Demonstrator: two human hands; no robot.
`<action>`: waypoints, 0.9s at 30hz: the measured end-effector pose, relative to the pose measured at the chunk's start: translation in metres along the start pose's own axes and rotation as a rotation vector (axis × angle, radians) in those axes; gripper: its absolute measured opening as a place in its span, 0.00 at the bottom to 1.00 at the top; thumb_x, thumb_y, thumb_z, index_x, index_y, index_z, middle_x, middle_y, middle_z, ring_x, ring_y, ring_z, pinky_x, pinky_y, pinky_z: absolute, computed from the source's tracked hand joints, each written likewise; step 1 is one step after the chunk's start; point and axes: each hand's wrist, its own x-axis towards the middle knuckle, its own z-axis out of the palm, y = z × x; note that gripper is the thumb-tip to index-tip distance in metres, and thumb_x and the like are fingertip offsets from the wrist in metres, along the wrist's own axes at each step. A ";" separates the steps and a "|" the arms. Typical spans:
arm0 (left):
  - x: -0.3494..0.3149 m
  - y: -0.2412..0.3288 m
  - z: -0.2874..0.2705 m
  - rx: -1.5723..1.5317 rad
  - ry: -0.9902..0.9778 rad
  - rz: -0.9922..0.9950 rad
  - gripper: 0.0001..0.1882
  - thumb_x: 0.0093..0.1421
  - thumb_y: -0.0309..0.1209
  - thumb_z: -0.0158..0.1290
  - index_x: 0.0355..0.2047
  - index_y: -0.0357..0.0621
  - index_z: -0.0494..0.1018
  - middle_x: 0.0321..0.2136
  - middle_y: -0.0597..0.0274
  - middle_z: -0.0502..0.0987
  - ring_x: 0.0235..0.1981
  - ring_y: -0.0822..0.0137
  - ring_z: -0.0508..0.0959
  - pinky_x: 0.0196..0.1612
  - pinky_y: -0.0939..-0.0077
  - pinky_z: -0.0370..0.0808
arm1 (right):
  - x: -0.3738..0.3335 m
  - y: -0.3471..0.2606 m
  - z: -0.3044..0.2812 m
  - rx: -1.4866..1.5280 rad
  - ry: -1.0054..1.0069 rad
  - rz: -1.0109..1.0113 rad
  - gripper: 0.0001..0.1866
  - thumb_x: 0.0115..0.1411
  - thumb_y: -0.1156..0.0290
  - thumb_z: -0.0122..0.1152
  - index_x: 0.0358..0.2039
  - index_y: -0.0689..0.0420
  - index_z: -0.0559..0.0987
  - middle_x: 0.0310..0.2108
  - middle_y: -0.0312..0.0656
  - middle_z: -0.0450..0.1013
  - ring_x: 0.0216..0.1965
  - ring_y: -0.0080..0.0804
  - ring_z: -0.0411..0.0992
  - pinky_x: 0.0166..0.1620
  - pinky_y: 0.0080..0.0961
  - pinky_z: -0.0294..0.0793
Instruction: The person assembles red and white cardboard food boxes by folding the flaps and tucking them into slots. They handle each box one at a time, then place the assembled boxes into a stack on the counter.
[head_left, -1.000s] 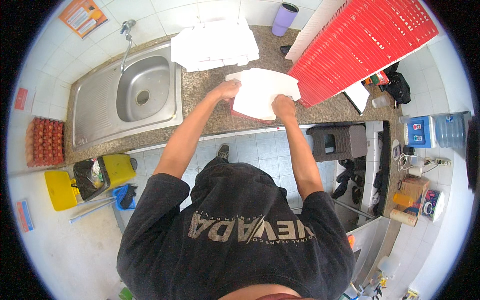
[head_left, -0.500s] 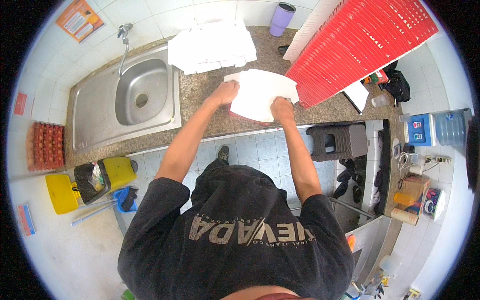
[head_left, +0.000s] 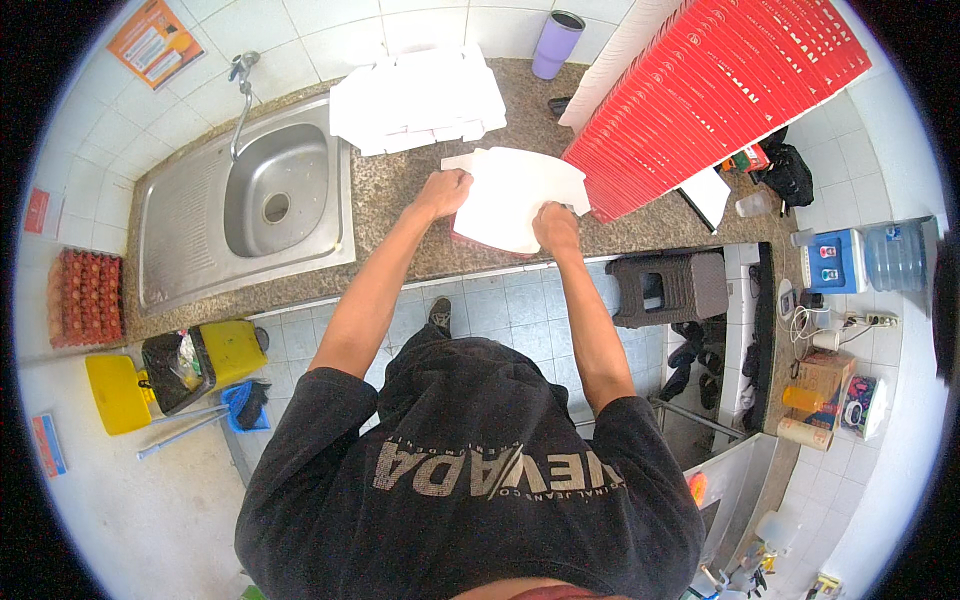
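Observation:
A white cardboard carton, its red side showing along the near edge, lies on the granite counter in front of me. My left hand grips its left edge with the fingers closed. On its right part rests my right hand, closed on the near-right edge; a small dark spot shows by those fingers, too small to name. Behind the carton, to the left, sits a pile of white cardboard pieces. To the right leans a tall stack of flat red cartons, close to the carton's right corner.
A steel sink with a tap is set into the counter at left. A purple tumbler stands against the tiled wall. Stacked dark stools are under the counter at right. A yellow bin and egg trays are at left.
The view has shifted slightly. Both hands keep their hold on the carton, and the right hand sits about the same place on it.

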 end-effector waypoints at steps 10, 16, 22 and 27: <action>-0.002 0.014 0.000 0.211 0.040 -0.066 0.26 0.68 0.44 0.41 0.35 0.35 0.81 0.36 0.36 0.81 0.42 0.37 0.81 0.50 0.47 0.77 | -0.001 0.002 0.000 0.069 -0.046 0.011 0.24 0.70 0.61 0.43 0.37 0.68 0.82 0.39 0.68 0.78 0.44 0.66 0.77 0.51 0.54 0.75; -0.009 0.031 0.012 0.297 0.135 -0.191 0.25 0.68 0.44 0.43 0.33 0.37 0.83 0.34 0.37 0.82 0.40 0.39 0.83 0.47 0.44 0.79 | -0.003 -0.002 0.003 0.053 0.015 0.111 0.21 0.68 0.61 0.47 0.39 0.65 0.82 0.39 0.64 0.79 0.45 0.60 0.79 0.51 0.52 0.77; -0.011 0.008 0.033 0.249 0.152 -0.276 0.25 0.70 0.45 0.40 0.44 0.36 0.78 0.48 0.32 0.78 0.52 0.38 0.78 0.57 0.46 0.72 | -0.008 -0.014 0.001 0.078 -0.043 0.130 0.20 0.67 0.62 0.47 0.41 0.65 0.82 0.42 0.64 0.79 0.46 0.62 0.79 0.51 0.52 0.77; -0.012 0.028 0.038 -0.088 0.141 -0.415 0.24 0.73 0.44 0.35 0.54 0.39 0.70 0.49 0.31 0.77 0.54 0.34 0.75 0.59 0.41 0.68 | 0.001 0.007 0.020 0.078 -0.022 0.059 0.24 0.71 0.60 0.41 0.39 0.65 0.83 0.40 0.68 0.77 0.45 0.66 0.77 0.52 0.55 0.74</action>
